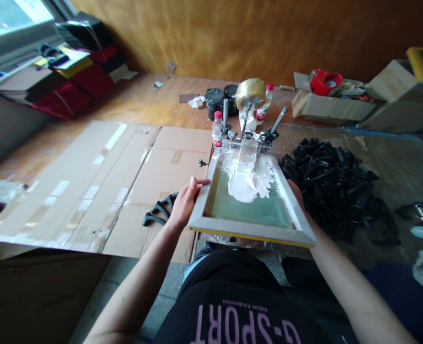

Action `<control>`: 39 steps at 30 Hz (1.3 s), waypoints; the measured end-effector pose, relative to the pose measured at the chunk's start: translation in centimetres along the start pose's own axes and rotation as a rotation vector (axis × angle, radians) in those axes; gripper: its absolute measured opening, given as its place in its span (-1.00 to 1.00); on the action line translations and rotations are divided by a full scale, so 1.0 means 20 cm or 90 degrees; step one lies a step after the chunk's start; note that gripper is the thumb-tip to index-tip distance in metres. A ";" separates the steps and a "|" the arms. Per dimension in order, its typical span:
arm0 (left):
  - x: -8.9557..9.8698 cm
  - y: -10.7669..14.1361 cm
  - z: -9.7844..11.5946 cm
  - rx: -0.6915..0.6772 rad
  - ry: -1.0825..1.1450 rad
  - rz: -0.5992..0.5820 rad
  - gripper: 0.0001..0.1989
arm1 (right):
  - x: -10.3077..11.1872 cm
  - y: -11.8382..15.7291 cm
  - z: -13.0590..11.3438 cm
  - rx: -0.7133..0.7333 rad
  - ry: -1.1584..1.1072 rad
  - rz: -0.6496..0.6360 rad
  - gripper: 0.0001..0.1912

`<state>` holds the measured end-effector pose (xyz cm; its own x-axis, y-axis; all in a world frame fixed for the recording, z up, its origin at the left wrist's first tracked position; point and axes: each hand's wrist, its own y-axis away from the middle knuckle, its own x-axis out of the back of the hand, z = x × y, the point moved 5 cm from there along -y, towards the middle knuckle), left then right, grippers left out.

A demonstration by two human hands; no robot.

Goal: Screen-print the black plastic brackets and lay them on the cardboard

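On my feed, L hand (pixel 186 203) and R hand (pixel 296 195) touch opp. sides of the frame (pixel 250 228), ctr of view; fingers part-hidden, can't tell if gripping. Black parts (pixel 335 184) piled mid-R.

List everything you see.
Framed screen: one, silver and green, centre
Paste: one patch, white, on screen
Clamp handles: two, grey, behind screen
Tape roll: one, yellowish, behind screen
Bottles: two, clear, red-capped, behind screen
Tubs: two, black, behind screen
Loose parts: uncountable, black, right
Curved parts: several, dark, left
Cardboard sheets: count unclear, tan, left
Open carton: one, brown, far right
Bundles: several, mostly red, left
Table: one, brown, beneath
Wall: one, orange-brown, back
Window: one, pale, upper-left
Shirt: one, black, bottom
Left hand: one, bare, screen's left
Right hand: one, bare, screen's right
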<state>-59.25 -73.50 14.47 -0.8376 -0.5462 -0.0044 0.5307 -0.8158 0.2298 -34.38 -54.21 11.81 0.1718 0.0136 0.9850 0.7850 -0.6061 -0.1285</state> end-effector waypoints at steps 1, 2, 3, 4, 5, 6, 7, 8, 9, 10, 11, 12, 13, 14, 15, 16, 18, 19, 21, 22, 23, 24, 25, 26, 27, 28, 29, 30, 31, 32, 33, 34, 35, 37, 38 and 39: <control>0.01 0.02 -0.11 0.040 -0.020 -0.008 -0.38 | 0.04 -0.03 0.06 -0.056 0.011 0.038 -0.59; 0.02 0.02 -0.21 0.064 -0.032 -0.012 -0.37 | 0.07 -0.08 0.09 -0.104 0.017 0.082 -0.62; 0.02 0.02 -0.30 0.076 -0.039 -0.011 -0.33 | 0.10 -0.13 0.09 -0.130 0.016 0.121 -0.59; 0.02 0.00 -0.39 0.086 -0.049 -0.006 -0.28 | 0.11 -0.19 0.04 -0.127 0.008 0.145 -0.52; 0.01 -0.02 -0.46 0.094 -0.066 0.001 -0.26 | 0.11 -0.26 -0.02 -0.101 -0.004 0.149 -0.43; 0.01 -0.04 -0.53 0.101 -0.087 0.010 -0.26 | 0.09 -0.32 -0.10 -0.070 -0.017 0.131 -0.39; 0.01 -0.06 -0.57 0.104 -0.111 0.018 -0.27 | 0.06 -0.38 -0.17 -0.044 -0.030 0.096 -0.41; 0.02 -0.08 -0.61 0.105 -0.132 0.023 -0.30 | 0.03 -0.41 -0.24 -0.026 -0.039 0.049 -0.50; 0.02 -0.09 -0.63 0.105 -0.147 0.022 -0.32 | -0.01 -0.42 -0.29 -0.014 -0.047 0.002 -0.63; 0.02 -0.10 -0.64 0.103 -0.154 0.013 -0.34 | -0.04 -0.41 -0.32 -0.001 -0.053 -0.036 -0.75; 0.03 -0.10 -0.65 0.101 -0.157 0.003 -0.35 | -0.06 -0.37 -0.35 0.021 -0.055 -0.062 -0.84; 0.03 -0.10 -0.66 0.099 -0.159 -0.006 -0.35 | -0.07 -0.32 -0.37 0.054 -0.055 -0.075 -0.88; 0.03 -0.10 -0.66 0.096 -0.160 -0.011 -0.35 | -0.07 -0.26 -0.38 0.098 -0.056 -0.082 -0.87; 0.04 -0.10 -0.66 0.093 -0.161 -0.013 -0.35 | -0.07 -0.19 -0.39 0.149 -0.061 -0.089 -0.83; 0.04 -0.10 -0.66 0.090 -0.162 -0.011 -0.35 | -0.05 -0.13 -0.40 0.202 -0.071 -0.102 -0.80; 0.04 -0.09 -0.66 0.089 -0.162 -0.007 -0.35 | -0.04 -0.09 -0.41 0.250 -0.084 -0.120 -0.77; 0.04 -0.09 -0.66 0.092 -0.159 -0.002 -0.36 | -0.02 -0.04 -0.41 0.304 -0.112 -0.155 -0.76; 0.03 -0.09 -0.66 0.094 -0.156 0.001 -0.36 | -0.01 -0.05 -0.40 0.300 -0.121 -0.158 -0.78; 0.03 -0.09 -0.65 0.098 -0.152 0.007 -0.36 | 0.00 -0.08 -0.39 0.243 -0.116 -0.117 -0.81; 0.03 -0.09 -0.64 0.099 -0.149 0.010 -0.36 | -0.01 -0.08 -0.39 0.212 -0.104 -0.084 -0.80; 0.03 -0.09 -0.63 0.101 -0.145 0.013 -0.35 | -0.02 -0.08 -0.40 0.192 -0.089 -0.055 -0.77; 0.03 -0.08 -0.63 0.103 -0.140 0.015 -0.35 | -0.04 -0.06 -0.40 0.189 -0.075 -0.036 -0.73; 0.03 -0.08 -0.62 0.105 -0.133 0.015 -0.34 | -0.06 -0.03 -0.42 0.200 -0.068 -0.032 -0.70; 0.03 -0.08 -0.62 0.108 -0.128 0.015 -0.33 | -0.08 0.00 -0.43 0.218 -0.070 -0.038 -0.69; 0.03 -0.08 -0.61 0.110 -0.124 0.013 -0.33 | -0.09 0.02 -0.44 0.235 -0.078 -0.050 -0.70; 0.03 -0.08 -0.61 0.112 -0.120 0.010 -0.33 | -0.09 0.03 -0.44 0.239 -0.089 -0.060 -0.74; 0.02 -0.07 -0.60 0.113 -0.117 0.006 -0.32 | -0.08 0.02 -0.43 0.229 -0.103 -0.064 -0.78; 0.02 -0.07 -0.58 0.117 -0.114 0.002 -0.32 | -0.06 -0.02 -0.42 0.206 -0.115 -0.058 -0.81; 0.02 -0.06 -0.56 0.121 -0.111 -0.002 -0.30 | -0.03 -0.07 -0.41 0.174 -0.127 -0.044 -0.80; 0.02 -0.05 -0.53 0.124 -0.106 -0.005 -0.28 | 0.01 -0.15 -0.39 0.135 -0.135 -0.025 -0.74; 0.02 -0.04 -0.49 0.123 -0.104 -0.006 -0.26 | 0.05 -0.23 -0.36 0.094 -0.138 -0.005 -0.66; 0.02 -0.03 -0.44 0.117 -0.102 -0.004 -0.25 | 0.09 -0.31 -0.33 0.056 -0.135 0.012 -0.56; 0.02 -0.02 -0.38 0.105 -0.099 0.000 -0.25 | 0.13 -0.38 -0.28 0.021 -0.127 0.029 -0.48; 0.02 0.01 -0.24 0.078 -0.083 0.009 -0.32 | 0.23 -0.48 -0.14 -0.045 -0.107 0.075 -0.40; 0.02 0.01 -0.17 0.068 -0.071 0.012 -0.35 | 0.28 -0.49 -0.06 -0.079 -0.100 0.110 -0.43; 0.02 0.01 -0.10 0.057 -0.057 0.015 -0.37 | 0.31 -0.48 0.04 -0.118 -0.096 0.150 -0.48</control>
<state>-59.13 -74.24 12.61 -0.8353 -0.5427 0.0878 0.5401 -0.7805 0.3148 -40.30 -47.65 19.10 0.4325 -0.0344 0.9010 0.5945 -0.7404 -0.3137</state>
